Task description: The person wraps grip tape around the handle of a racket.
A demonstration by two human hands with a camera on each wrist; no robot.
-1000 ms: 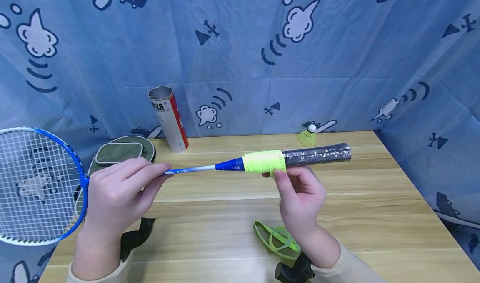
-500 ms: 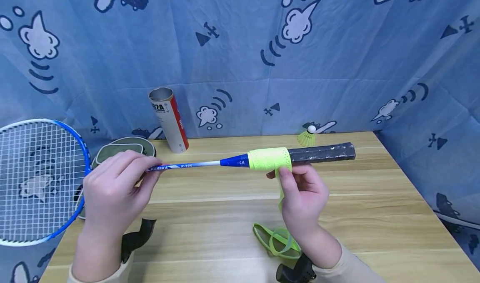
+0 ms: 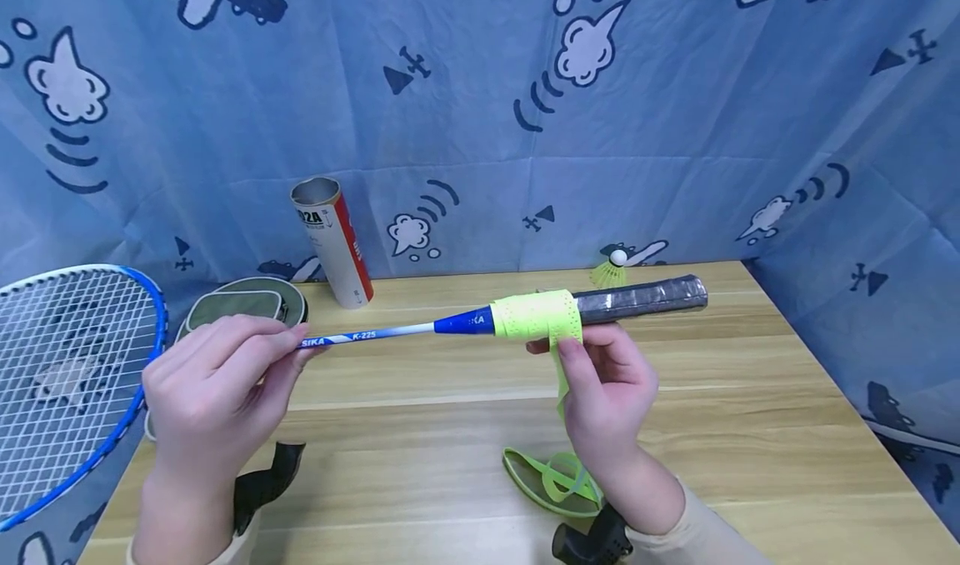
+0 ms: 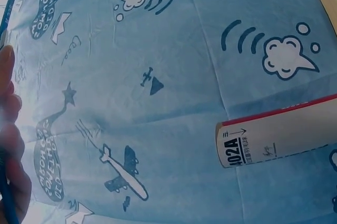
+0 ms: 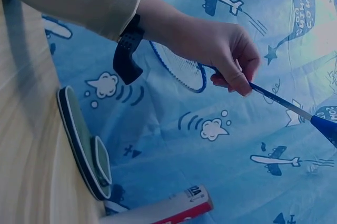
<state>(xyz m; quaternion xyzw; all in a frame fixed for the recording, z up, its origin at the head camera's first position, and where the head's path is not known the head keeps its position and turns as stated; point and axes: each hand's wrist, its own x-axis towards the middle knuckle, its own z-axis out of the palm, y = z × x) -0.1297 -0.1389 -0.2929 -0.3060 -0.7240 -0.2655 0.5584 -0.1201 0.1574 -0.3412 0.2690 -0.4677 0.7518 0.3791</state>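
Note:
A blue and white badminton racket (image 3: 465, 322) is held level above the table, its strung head at the left and its black handle (image 3: 641, 300) at the right. My left hand (image 3: 221, 390) pinches the thin shaft between thumb and fingers, seen also in the right wrist view (image 5: 221, 56). Yellow-green overgrip tape (image 3: 532, 315) covers the end of the handle nearest the blue cone. Below the handle, my right hand (image 3: 611, 390) pinches the tape where it leaves the wrap, and a loose strip hangs down behind the thumb. The fingers behind the tape are partly hidden.
Green tape or a strap (image 3: 551, 482) lies on the wooden table (image 3: 420, 465) near the right wrist. A shuttlecock tube (image 3: 335, 244) stands at the back, beside a green case (image 3: 247, 298). A yellow shuttlecock (image 3: 611, 270) sits at the back edge, before a blue curtain.
The racket first shifts right, then its head swings lower and nearer while the handle's far end rises slightly. More of the tape shows folding over the handle. Both hands keep their pinch.

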